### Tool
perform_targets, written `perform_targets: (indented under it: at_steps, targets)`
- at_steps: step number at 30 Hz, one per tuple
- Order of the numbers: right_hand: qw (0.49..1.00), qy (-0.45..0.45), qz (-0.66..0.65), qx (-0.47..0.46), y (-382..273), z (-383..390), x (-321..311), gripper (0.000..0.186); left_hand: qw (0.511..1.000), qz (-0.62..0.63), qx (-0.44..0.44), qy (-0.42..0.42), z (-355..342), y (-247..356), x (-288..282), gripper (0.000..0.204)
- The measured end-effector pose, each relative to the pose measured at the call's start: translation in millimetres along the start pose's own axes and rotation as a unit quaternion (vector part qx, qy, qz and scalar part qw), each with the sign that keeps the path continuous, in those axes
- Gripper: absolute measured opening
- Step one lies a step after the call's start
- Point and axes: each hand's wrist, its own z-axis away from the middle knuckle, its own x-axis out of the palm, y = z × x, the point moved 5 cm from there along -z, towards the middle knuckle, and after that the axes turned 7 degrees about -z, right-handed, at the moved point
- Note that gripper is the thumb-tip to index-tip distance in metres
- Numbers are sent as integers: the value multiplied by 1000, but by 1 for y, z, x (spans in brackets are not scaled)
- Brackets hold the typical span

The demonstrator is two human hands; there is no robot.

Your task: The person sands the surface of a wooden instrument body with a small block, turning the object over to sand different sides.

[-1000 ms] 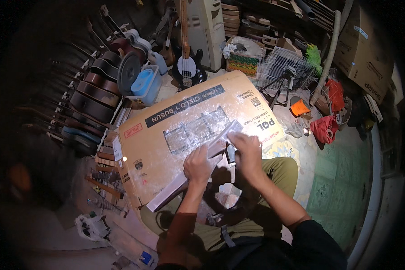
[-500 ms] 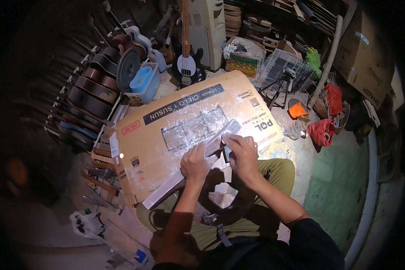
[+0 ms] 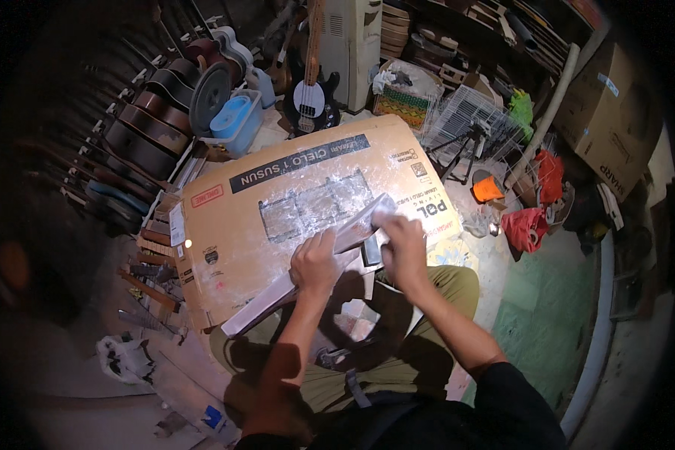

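Note:
A long, narrow, dusty pale bar [image 3: 260, 304], wooden in look, lies slantwise over my lap and the near edge of a flat cardboard sheet [image 3: 247, 262]. My left hand [image 3: 314, 262] is wrapped round its middle. Beyond that hand, the bar's upper part [image 3: 354, 234] shows a brownish side and reaches up to the right. My right hand [image 3: 403, 251] is curled at the far end, its fingers slightly smeared by motion; whatever is pinched in them is hidden. Below those fingers sits a small dark grey block [image 3: 370, 251], close to the bar.
Guitar bodies [image 3: 146, 127] stand in a row at the left. A bass guitar [image 3: 307, 105] and a clear tub [image 3: 240, 131] stand beyond the cardboard. To the right are a wire cage [image 3: 465, 112], an orange object [image 3: 487, 187] and a red bag [image 3: 523, 229]. Wood pieces [image 3: 154, 285] lie left.
My right fingers have shifted up along the bar toward its far end and are now blurred. My left hand keeps its grip. The whole view has shifted slightly.

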Motion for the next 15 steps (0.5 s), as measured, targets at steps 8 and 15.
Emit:
perform_targets:
  at_steps: [8,15]
  targets:
    - [997,-40,61,-32,-14,5,-2,65,1000,17,-8,9,-1,2,-6,25]
    - [998,-9,48,-35,-11,0,6,64,1000,10,-23,-1,-2,-9,6,27]
